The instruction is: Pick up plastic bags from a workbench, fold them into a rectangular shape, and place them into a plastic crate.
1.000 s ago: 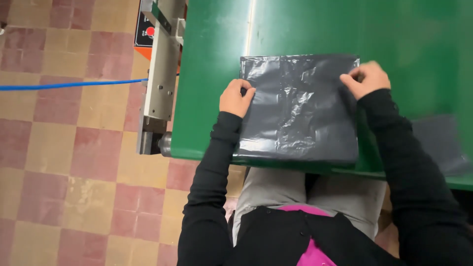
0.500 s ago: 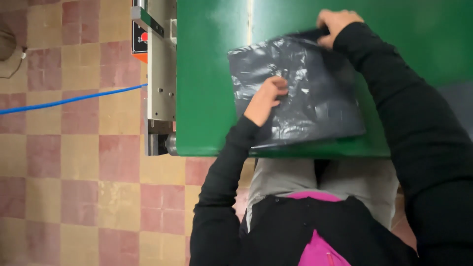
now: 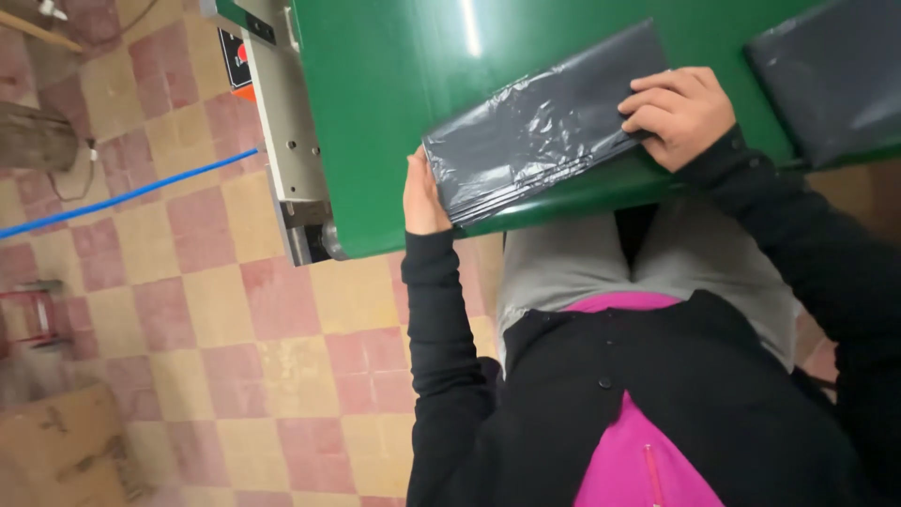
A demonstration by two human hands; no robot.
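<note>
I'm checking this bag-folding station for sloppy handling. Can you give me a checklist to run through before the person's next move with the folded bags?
1. Left hand on the near end of the folded dark plastic bags: ok, palm against the edge.
2. Right hand on the other end: ok, fingers curled over it.
3. Stack edges aligned: cannot tell, layers show along the near edge.
4. Stack supported by the green table: ok, though it lies at the table's near edge.
5. Second dark bag pile apart from the stack: ok.
</note>
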